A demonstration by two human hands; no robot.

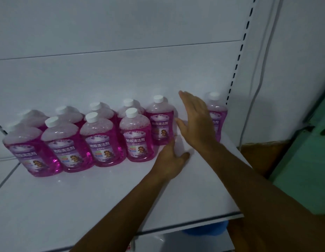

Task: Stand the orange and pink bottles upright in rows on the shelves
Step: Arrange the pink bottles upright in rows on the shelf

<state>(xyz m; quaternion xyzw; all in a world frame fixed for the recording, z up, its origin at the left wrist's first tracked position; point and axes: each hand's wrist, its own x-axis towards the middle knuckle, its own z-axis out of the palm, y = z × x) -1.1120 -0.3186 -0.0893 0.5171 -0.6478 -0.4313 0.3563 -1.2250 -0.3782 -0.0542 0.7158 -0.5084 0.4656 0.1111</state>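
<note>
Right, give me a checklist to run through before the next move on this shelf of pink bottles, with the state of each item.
1. Pink bottles standing upright: ok; every one in view stands with its cap up, such as the front-row bottle.
2. Rows complete: not ok; the far-right bottle stands apart, with bare shelf between it and the back-row bottle.
3. Left hand free: ok; open, holding nothing.
4. Right hand free: ok; fingers straight, in front of the far-right bottle.
5. Orange bottles shelved: cannot tell; none in view.
</note>
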